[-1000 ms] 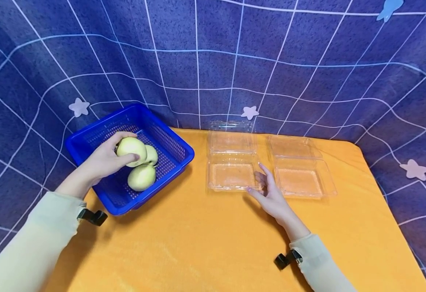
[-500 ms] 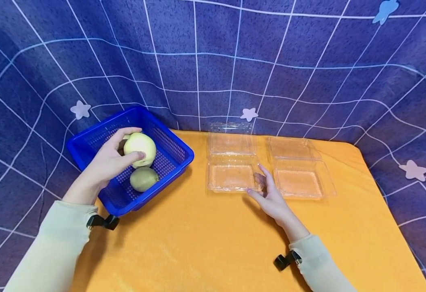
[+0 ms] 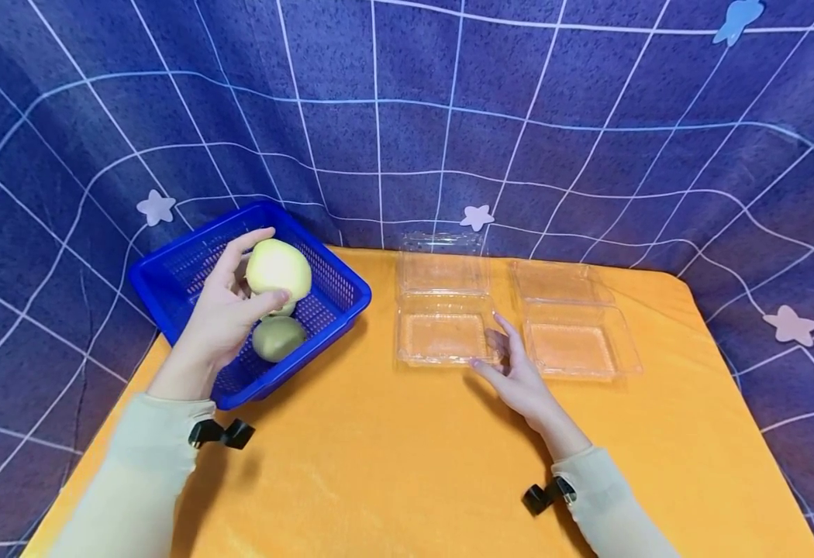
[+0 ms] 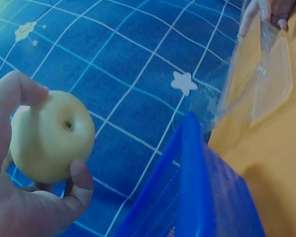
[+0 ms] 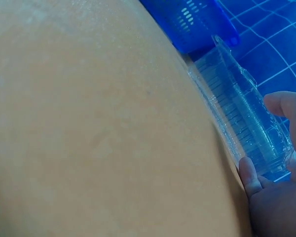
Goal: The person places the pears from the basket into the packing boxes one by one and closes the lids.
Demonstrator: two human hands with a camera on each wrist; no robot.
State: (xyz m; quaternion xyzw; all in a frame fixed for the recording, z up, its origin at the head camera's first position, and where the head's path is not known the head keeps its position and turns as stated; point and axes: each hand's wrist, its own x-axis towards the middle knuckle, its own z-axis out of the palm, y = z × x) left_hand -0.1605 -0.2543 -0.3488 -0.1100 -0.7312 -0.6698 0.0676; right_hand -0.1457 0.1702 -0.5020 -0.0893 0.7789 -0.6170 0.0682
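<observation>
A round pale yellow pear (image 3: 280, 267) is gripped between the thumb and fingers of my left hand (image 3: 220, 314), raised over the blue basket (image 3: 360, 298). In the left wrist view, the dimpled end of the pear (image 4: 54, 138) faces the camera. Below it in the basket lies another pear (image 3: 277, 339), darkened by shadow, and part of one more shows behind my thumb. My right hand (image 3: 519, 380) holds the front right corner of an open clear plastic clamshell box (image 3: 442, 333), thumb at the front and fingers along the right side. In the right wrist view, the box (image 5: 237, 108) appears beyond those fingertips.
A second open clamshell box (image 3: 570, 349) stands to the right of the first, its lid folded back. An orange cloth (image 3: 379, 457) covers the table. Behind it hangs a blue gridded curtain (image 3: 407, 132) with star shapes.
My left hand has lifted the pear and carried it to the right, away from the other pears in the basket. The right hand stays at the box's corner.
</observation>
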